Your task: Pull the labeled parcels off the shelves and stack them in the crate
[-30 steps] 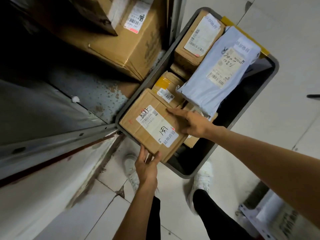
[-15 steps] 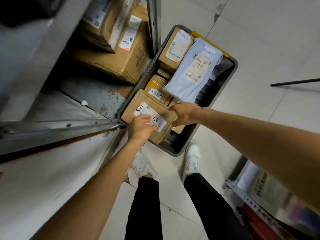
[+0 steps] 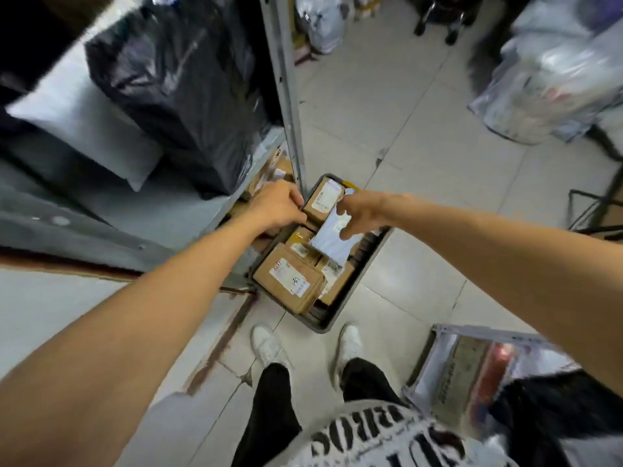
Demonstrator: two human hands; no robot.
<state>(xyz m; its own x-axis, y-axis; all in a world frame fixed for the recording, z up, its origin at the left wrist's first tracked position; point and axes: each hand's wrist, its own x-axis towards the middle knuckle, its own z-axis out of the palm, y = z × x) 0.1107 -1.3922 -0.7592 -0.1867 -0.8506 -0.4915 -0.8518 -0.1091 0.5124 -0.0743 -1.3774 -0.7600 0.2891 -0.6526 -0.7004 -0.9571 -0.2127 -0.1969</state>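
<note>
Head view: crate (image 3: 318,326) on floor (image 3: 421,264) beside shelf (image 3: 175,210), well filled (boxes (image 3: 290,281), grey mailer (image 3: 332,246)). Left hand (image 3: 279,205) curled at far rim, right hand (image 3: 362,214) arched over mailer; grip unclear. Parcels (image 3: 266,178) left on shelf.

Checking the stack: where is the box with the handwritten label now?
In the head view, the box lies at the near left end of the crate, just short of the pale mailer.

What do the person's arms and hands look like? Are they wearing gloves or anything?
No gloves. The left hand and right hand are bare, and both arms are bare too, with no sleeves showing. I see no watch or bracelet at the wrists. Lower down are a pale shirt with black letters, black trousers and white shoes.
</note>
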